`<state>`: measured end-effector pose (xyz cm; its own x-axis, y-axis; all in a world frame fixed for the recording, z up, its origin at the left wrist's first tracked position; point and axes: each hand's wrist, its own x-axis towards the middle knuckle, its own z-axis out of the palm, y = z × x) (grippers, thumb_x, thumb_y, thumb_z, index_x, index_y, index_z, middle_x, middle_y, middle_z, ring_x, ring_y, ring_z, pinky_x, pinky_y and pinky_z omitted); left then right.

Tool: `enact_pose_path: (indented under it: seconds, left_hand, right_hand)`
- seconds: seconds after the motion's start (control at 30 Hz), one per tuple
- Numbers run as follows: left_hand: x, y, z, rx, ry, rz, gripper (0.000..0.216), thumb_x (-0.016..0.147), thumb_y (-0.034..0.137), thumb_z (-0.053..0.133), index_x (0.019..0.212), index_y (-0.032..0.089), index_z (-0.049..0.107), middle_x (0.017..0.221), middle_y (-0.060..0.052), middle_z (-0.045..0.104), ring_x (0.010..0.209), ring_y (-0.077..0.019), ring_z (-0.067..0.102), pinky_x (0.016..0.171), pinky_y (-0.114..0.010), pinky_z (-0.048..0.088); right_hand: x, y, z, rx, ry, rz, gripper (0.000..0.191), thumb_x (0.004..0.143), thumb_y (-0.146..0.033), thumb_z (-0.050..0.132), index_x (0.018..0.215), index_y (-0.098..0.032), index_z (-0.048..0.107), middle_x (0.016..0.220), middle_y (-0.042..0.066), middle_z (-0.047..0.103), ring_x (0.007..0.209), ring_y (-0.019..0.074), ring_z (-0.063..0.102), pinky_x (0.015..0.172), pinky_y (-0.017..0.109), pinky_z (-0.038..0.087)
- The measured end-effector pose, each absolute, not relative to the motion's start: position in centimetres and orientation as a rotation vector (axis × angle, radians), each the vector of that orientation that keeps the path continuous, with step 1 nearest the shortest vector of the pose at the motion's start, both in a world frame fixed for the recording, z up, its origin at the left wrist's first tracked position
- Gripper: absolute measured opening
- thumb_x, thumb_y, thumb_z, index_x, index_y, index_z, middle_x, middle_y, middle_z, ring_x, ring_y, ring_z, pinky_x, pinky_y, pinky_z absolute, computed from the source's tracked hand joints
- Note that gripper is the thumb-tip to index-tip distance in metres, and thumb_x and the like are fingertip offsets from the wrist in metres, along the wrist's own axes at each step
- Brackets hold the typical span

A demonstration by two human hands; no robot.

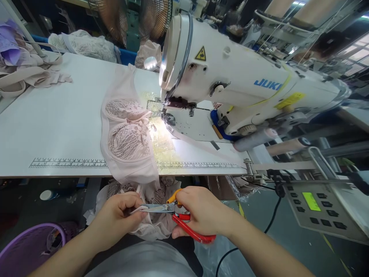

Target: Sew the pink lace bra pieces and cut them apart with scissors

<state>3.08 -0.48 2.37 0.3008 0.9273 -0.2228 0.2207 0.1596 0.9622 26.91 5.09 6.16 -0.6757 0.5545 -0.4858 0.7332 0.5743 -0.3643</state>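
My right hand point(201, 211) is closed around red-handled scissors point(184, 219), their blades pointing left. My left hand point(119, 217) pinches a piece of pale pink fabric point(152, 227) right at the blade tips, below the table's front edge. A pink lace bra point(127, 134) lies on the white sewing table point(57, 123), its lower edge hanging over the front toward my hands. The white sewing machine point(236, 77) stands just right of the bra, its lamp lighting the needle area point(164, 111).
A purple basket point(25, 246) sits on the floor at lower left. Piles of pink and white garments point(29, 69) lie at the table's far left. A control panel with a green screen point(314, 204) hangs at right. A fan point(129, 19) stands behind the table.
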Motion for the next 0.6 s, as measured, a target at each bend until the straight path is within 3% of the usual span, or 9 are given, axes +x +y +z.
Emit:
enact_pose_path:
  seconds: [0.17, 0.43, 0.6]
  left_hand:
    - [3.13, -0.37, 2.01, 1.306, 1.161, 0.729, 0.019, 0.077, 0.025, 0.058, 0.060, 0.017, 0.062, 0.061, 0.002, 0.052, 0.051, -0.0087, 0.044, 0.044, -0.018, 0.034]
    - [3.17, -0.11, 2.23, 1.250, 1.136, 0.661, 0.023, 0.078, 0.030, 0.058, 0.060, 0.016, 0.059, 0.062, 0.002, 0.050, 0.051, -0.0088, 0.042, 0.044, -0.019, 0.033]
    - [3.21, -0.16, 2.13, 1.218, 1.133, 0.623, 0.023, 0.076, 0.031, 0.058, 0.059, 0.016, 0.056, 0.061, 0.003, 0.047, 0.050, -0.0084, 0.040, 0.044, -0.019, 0.032]
  right_hand:
    - [26.97, 4.92, 6.50, 1.060, 2.451, -0.815, 0.033, 0.078, -0.042, 0.065, 0.097, -0.015, 0.065, 0.090, 0.007, 0.070, 0.080, 0.0239, 0.064, 0.066, 0.030, 0.042]
    - [27.07, 5.16, 6.59, 1.058, 2.418, -0.785, 0.030, 0.077, -0.047, 0.065, 0.081, -0.017, 0.059, 0.080, 0.005, 0.068, 0.072, 0.0209, 0.062, 0.058, 0.028, 0.033]
    - [27.00, 5.12, 6.70, 1.050, 2.381, -0.783, 0.023, 0.079, -0.041, 0.062, 0.076, -0.019, 0.055, 0.073, 0.003, 0.065, 0.066, 0.0176, 0.057, 0.054, 0.027, 0.026]
